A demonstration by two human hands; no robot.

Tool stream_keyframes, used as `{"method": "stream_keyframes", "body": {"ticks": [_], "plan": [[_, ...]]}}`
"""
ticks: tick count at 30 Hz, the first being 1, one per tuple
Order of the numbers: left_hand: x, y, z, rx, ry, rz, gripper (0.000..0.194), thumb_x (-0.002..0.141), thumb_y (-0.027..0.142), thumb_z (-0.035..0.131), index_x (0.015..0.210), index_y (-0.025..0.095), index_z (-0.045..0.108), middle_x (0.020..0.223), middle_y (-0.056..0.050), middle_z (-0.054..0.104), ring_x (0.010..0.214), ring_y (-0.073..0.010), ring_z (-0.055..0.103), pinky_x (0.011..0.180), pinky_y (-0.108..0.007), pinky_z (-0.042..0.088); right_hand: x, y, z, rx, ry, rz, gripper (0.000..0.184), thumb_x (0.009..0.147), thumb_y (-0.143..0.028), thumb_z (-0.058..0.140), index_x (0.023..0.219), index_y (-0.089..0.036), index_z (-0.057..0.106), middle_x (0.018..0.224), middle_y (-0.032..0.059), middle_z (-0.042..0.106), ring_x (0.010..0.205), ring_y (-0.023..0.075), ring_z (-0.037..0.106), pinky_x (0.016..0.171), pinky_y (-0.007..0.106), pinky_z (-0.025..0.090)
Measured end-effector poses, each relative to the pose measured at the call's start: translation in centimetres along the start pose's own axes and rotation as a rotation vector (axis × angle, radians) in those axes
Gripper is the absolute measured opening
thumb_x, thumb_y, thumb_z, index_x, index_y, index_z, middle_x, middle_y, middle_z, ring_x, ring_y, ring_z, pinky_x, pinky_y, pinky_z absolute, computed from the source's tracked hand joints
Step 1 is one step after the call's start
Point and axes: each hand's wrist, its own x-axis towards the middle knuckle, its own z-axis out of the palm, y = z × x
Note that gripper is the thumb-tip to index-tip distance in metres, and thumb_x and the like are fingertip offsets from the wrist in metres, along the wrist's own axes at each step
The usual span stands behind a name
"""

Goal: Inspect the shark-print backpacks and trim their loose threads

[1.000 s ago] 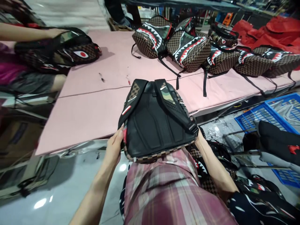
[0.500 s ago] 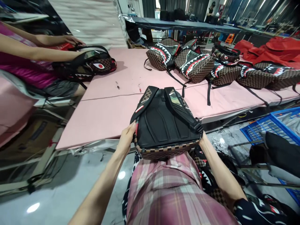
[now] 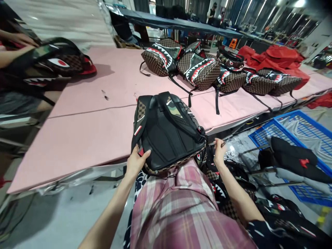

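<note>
A black backpack point(image 3: 168, 141) with checkered and camouflage trim lies at the table's front edge, against my lap. Its padded back panel and shoulder straps face up. At its lower left corner, my left hand point(image 3: 136, 159) grips the side between thumb and fingers, next to a red patch. My right hand point(image 3: 220, 152) is off the bag, just right of its lower right corner. The fingers there are curled, and a small dark thing shows at them, too small to name.
Several checkered shark-mouth backpacks point(image 3: 199, 71) stand along the far side of the pink table point(image 3: 85, 138). Red cloth point(image 3: 272, 57) lies behind them. At left, another person's arm point(image 3: 12, 52) reaches over a similar bag point(image 3: 59, 65). More bags and a blue crate point(image 3: 301, 121) are at my right.
My right hand has let go of the backpack's right side and moved away to the right. The left hand still holds on. The view has swung to the right.
</note>
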Motion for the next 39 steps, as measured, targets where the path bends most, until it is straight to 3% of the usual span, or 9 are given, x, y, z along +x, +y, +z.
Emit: {"method": "stream_keyframes", "body": {"ticks": [2, 5, 10, 13, 16, 23, 27, 34, 39], "plan": [[-0.3, 0.7, -0.1, -0.013, -0.024, -0.06, 0.071, 0.075, 0.046, 0.054, 0.135, 0.013, 0.035, 0.128, -0.017, 0.051, 0.119, -0.0294, 0.047, 0.097, -0.041, 0.038, -3.3, 0.2, -1.2, -0.126, -0.12, -0.138, 0.034, 0.08, -0.045, 0.047, 0.085, -0.016, 0.065, 0.074, 0.0021, 0.062, 0.066, 0.0136, 0.054, 0.065, 0.027, 0.042], [-1.0, 2.9, 0.2, -0.009, -0.049, -0.062, 0.067, 0.078, 0.045, 0.05, 0.134, 0.01, 0.036, 0.129, -0.017, 0.05, 0.121, -0.0283, 0.046, 0.098, -0.039, 0.038, -7.3, -0.1, -0.7, -0.406, -0.357, -0.393, 0.033, 0.084, -0.04, 0.045, 0.099, -0.018, 0.064, 0.086, 0.006, 0.061, 0.08, 0.0172, 0.057, 0.071, 0.028, 0.042], [-2.5, 6.6, 2.1, 0.046, -0.095, -0.033, 0.064, 0.081, 0.042, 0.047, 0.133, 0.006, 0.035, 0.117, -0.02, 0.059, 0.111, -0.0308, 0.054, 0.091, -0.04, 0.042, -11.4, -1.2, 1.7, -0.781, -0.498, -0.598, 0.029, 0.088, -0.035, 0.044, 0.101, -0.02, 0.065, 0.079, 0.006, 0.057, 0.068, 0.016, 0.054, 0.059, 0.026, 0.037], [-3.1, 8.0, 2.8, 0.065, -0.084, -0.049, 0.062, 0.081, 0.04, 0.047, 0.132, 0.008, 0.036, 0.114, -0.02, 0.061, 0.105, -0.0331, 0.057, 0.087, -0.042, 0.043, -13.5, -1.4, 2.2, -0.86, -0.62, -0.701, 0.025, 0.086, -0.034, 0.049, 0.097, -0.02, 0.065, 0.079, 0.0064, 0.057, 0.065, 0.0165, 0.053, 0.057, 0.026, 0.035], [-3.2, 8.5, 2.8, 0.068, -0.071, -0.038, 0.059, 0.081, 0.038, 0.047, 0.132, 0.01, 0.036, 0.116, -0.019, 0.06, 0.107, -0.0334, 0.056, 0.086, -0.042, 0.043, -14.3, -1.2, 2.4, -0.864, -0.595, -0.734, 0.027, 0.086, -0.036, 0.049, 0.097, -0.019, 0.065, 0.077, 0.0069, 0.057, 0.065, 0.0175, 0.053, 0.058, 0.028, 0.035], [-3.2, 7.3, 2.5, 0.177, -0.096, -0.021, 0.064, 0.083, 0.04, 0.043, 0.136, 0.007, 0.03, 0.114, -0.022, 0.06, 0.103, -0.0333, 0.058, 0.084, -0.041, 0.043, -14.4, -1.0, 3.1, -0.62, -0.639, -0.536, 0.029, 0.089, -0.029, 0.043, 0.079, -0.022, 0.069, 0.073, 0.0032, 0.057, 0.064, 0.0131, 0.053, 0.059, 0.025, 0.039], [-3.8, 6.9, 2.7, 0.336, -0.029, 0.032, 0.058, 0.088, 0.041, 0.032, 0.14, 0.016, 0.025, 0.096, -0.018, 0.068, 0.086, -0.0314, 0.064, 0.075, -0.042, 0.046, -14.1, -0.9, 2.7, -0.495, -0.6, -0.53, 0.024, 0.084, -0.02, 0.044, 0.078, -0.02, 0.067, 0.073, 0.0028, 0.058, 0.066, 0.0134, 0.054, 0.06, 0.025, 0.04], [-3.3, 4.8, 1.1, 0.367, 0.008, 0.022, 0.048, 0.088, 0.037, 0.033, 0.134, 0.025, 0.039, 0.088, -0.01, 0.069, 0.078, -0.0255, 0.064, 0.07, -0.035, 0.045, -5.2, -2.0, -2.6, -0.458, -0.22, -0.37, 0.015, 0.074, -0.02, 0.047, 0.065, -0.019, 0.058, 0.067, -0.0003, 0.054, 0.064, 0.0138, 0.05, 0.062, 0.026, 0.038], [-2.8, 3.1, 0.0, 0.329, -0.058, 0.022, 0.044, 0.087, 0.036, 0.036, 0.13, 0.027, 0.044, 0.08, -0.005, 0.069, 0.07, -0.0218, 0.063, 0.068, -0.032, 0.045, -1.4, -1.2, -4.8, -0.455, -0.317, -0.266, 0.013, 0.07, -0.025, 0.051, 0.061, -0.017, 0.057, 0.065, -0.0008, 0.056, 0.061, 0.0128, 0.047, 0.059, 0.025, 0.035]]}}
